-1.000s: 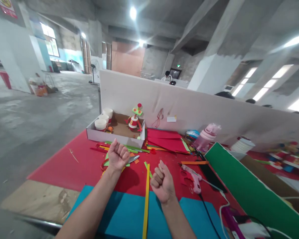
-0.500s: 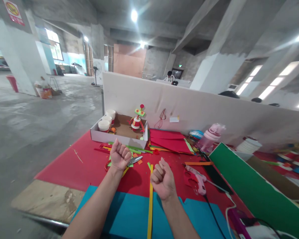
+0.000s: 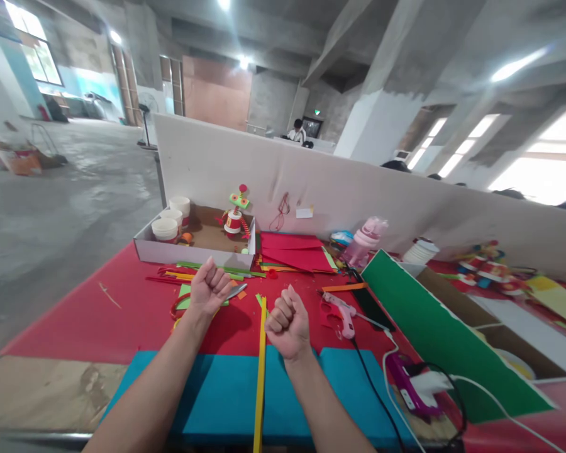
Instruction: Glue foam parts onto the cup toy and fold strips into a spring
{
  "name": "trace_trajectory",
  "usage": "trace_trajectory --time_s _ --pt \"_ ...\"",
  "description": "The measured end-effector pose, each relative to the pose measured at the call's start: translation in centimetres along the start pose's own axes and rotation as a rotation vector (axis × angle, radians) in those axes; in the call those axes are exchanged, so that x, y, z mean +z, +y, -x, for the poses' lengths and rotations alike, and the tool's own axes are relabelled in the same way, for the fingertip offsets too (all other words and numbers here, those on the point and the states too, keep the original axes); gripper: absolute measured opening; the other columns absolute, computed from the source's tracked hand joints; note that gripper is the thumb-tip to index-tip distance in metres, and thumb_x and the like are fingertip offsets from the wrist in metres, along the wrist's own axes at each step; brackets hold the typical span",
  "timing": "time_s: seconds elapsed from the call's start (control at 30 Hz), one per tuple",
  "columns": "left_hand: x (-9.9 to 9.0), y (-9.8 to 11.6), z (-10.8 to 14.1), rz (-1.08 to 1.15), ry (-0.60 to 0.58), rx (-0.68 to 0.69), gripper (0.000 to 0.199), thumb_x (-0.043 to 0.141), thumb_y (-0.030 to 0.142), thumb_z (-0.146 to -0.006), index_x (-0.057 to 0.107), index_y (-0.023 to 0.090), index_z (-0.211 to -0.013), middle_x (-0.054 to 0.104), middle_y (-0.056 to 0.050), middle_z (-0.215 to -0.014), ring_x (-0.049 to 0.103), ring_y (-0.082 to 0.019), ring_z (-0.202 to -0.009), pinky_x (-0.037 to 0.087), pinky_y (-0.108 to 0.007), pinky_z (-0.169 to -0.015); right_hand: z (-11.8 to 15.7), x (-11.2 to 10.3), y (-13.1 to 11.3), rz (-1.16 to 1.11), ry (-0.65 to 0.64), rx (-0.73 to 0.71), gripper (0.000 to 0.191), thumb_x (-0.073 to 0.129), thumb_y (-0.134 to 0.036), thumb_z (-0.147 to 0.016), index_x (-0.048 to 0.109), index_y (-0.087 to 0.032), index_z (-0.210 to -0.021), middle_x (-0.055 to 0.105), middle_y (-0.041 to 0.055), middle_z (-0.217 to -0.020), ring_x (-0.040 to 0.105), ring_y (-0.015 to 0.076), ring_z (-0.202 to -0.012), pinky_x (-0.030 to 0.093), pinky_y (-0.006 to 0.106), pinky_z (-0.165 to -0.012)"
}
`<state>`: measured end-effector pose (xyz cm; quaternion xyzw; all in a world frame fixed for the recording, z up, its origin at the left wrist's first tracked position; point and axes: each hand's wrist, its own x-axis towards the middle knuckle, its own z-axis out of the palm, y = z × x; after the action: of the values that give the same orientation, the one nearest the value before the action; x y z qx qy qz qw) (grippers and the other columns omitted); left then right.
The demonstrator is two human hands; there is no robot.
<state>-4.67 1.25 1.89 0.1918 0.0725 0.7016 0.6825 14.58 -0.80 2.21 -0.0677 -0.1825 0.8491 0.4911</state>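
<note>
Evidently, no piece is being worked: the left hand [image 3: 210, 289] and the right hand [image 3: 288, 324] are both clenched into fists over the table [image 3: 75, 311], and nothing is seen in either; whether something small is hidden inside cannot be told. The yellow strip [image 3: 260, 371] is found just beside the right hand, laid over the blue sheets [image 3: 221, 390] and cut off from view at the bottom. Under and beyond the left hand, the scissors [image 3: 236, 292] are partly hidden. One figure [image 3: 233, 221] is seen put together in the box [image 3: 193, 255], near stacked cups [image 3: 165, 229]. By contrast, loose strips [image 3: 236, 272] are left before the box and the red sheets [image 3: 295, 253] are left piled, so much material is judged unused; how far the work is advanced overall cannot be told. The far side is bounded by the partition [image 3: 245, 160], the right by the green board [image 3: 434, 333]. Room beside that board is narrowed by the glue gun [image 3: 344, 313]. Between the fists a gap is left, and wider room is offered toward the table's left edge.
</note>
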Motion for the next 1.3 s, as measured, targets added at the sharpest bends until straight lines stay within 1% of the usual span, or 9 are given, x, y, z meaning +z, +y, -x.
trace_trajectory --time_s 0.2,0.47,0.63,0.8,0.9,1.0,1.13,1.2,1.3 --pt "-0.2 -0.3 -0.1 -0.037 -0.005 -0.019 0.053 0.045 0.029 -0.092 0.013 0.018 -0.051 0.003 0.005 -0.047 0.007 -0.009 -0.038 0.008 -0.024 -0.035 0.9 -0.7 -1.5 0.089 0.087 -0.052 0.055 0.058 -0.034 -0.085 0.012 -0.021 -0.058 0.010 -0.0128 -0.045 0.000 0.0043 -0.037 0.001 0.021 -0.036" --pt "-0.2 -0.6 -0.2 -0.109 0.011 -0.031 0.054 0.050 0.028 -0.089 0.015 0.018 -0.048 0.008 0.005 -0.043 0.014 -0.008 -0.035 0.010 -0.023 -0.034 2.7 -5.0 -4.6 0.415 0.657 -0.122 0.048 0.062 -0.026 -0.080 0.021 -0.022 -0.057 0.017 -0.0148 -0.039 0.007 0.0040 -0.033 0.008 0.018 -0.032" --pt "-0.4 -0.7 -0.4 -0.138 0.016 -0.017 0.053 0.051 0.027 -0.088 0.019 0.018 -0.047 0.014 0.005 -0.041 0.017 -0.008 -0.034 0.013 -0.023 -0.035 3.6 -6.0 -5.2 0.284 0.435 -0.023 0.045 0.056 -0.032 -0.086 0.027 -0.021 -0.054 0.023 -0.0121 -0.039 0.014 0.0047 -0.032 0.015 0.019 -0.031" --pt "-0.9 -1.0 -0.6 -0.166 0.009 -0.004 0.049 0.051 0.026 -0.087 0.025 0.017 -0.047 0.019 0.005 -0.039 0.019 -0.008 -0.034 0.014 -0.023 -0.034 4.0 -5.9 -5.4 0.304 0.280 -0.046 0.031 0.052 -0.039 -0.088 0.057 -0.017 -0.067 0.052 -0.0037 -0.053 0.050 0.0077 -0.046 0.038 0.019 -0.043" --pt "-1.0 -1.1 -0.7 -0.163 0.003 0.010 0.047 0.051 0.024 -0.087 0.028 0.017 -0.047 0.020 0.005 -0.039 0.020 -0.008 -0.034 0.015 -0.023 -0.034 4.1 -5.8 -5.5 0.383 0.262 -0.036 0.030 0.050 -0.043 -0.088 0.066 -0.017 -0.093 0.069 0.0045 -0.088 0.066 0.0162 -0.080 0.051 0.027 -0.070" --pt "-1.0 -1.3 -0.7 -0.152 0.003 0.012 0.045 0.052 0.022 -0.086 0.029 0.017 -0.047 0.021 0.005 -0.040 0.021 -0.008 -0.034 0.017 -0.022 -0.034 3.9 -5.5 -5.7 0.441 0.241 -0.047 0.034 0.047 -0.044 -0.089 0.065 -0.019 -0.104 0.064 0.0070 -0.119 0.064 0.0196 -0.099 0.050 0.033 -0.084" --pt "-0.9 -1.5 -0.7 -0.155 0.024 0.006 0.045 0.053 0.021 -0.085 0.028 0.018 -0.047 0.022 0.005 -0.041 0.023 -0.007 -0.035 0.019 -0.022 -0.033 3.3 -4.5 -5.9 0.401 0.209 -0.071 0.034 0.048 -0.046 -0.090 0.067 -0.017 -0.094 0.070 0.0055 -0.086 0.064 0.0138 -0.070 0.051 0.027 -0.064" --pt "-0.9 -1.5 -0.7 -0.163 0.026 0.006 0.044 0.054 0.020 -0.084 0.028 0.018 -0.048 0.022 0.006 -0.041 0.023 -0.007 -0.035 0.019 -0.021 -0.033 3.2 -4.0 -6.2 0.376 0.165 -0.063 0.034 0.050 -0.047 -0.088 0.065 -0.017 -0.080 0.061 -0.0007 -0.063 0.049 0.0076 -0.045 0.040 0.019 -0.044" --pt "-0.9 -1.5 -0.7 -0.172 0.038 0.009 0.044 0.054 0.020 -0.084 0.028 0.018 -0.048 0.023 0.006 -0.042 0.024 -0.007 -0.035 0.020 -0.021 -0.033 3.7 -3.7 -6.5 0.564 0.198 0.060 0.040 0.055 -0.051 -0.085 0.058 -0.016 -0.066 0.048 -0.0056 -0.050 0.031 0.0032 -0.034 0.021 0.015 -0.033"
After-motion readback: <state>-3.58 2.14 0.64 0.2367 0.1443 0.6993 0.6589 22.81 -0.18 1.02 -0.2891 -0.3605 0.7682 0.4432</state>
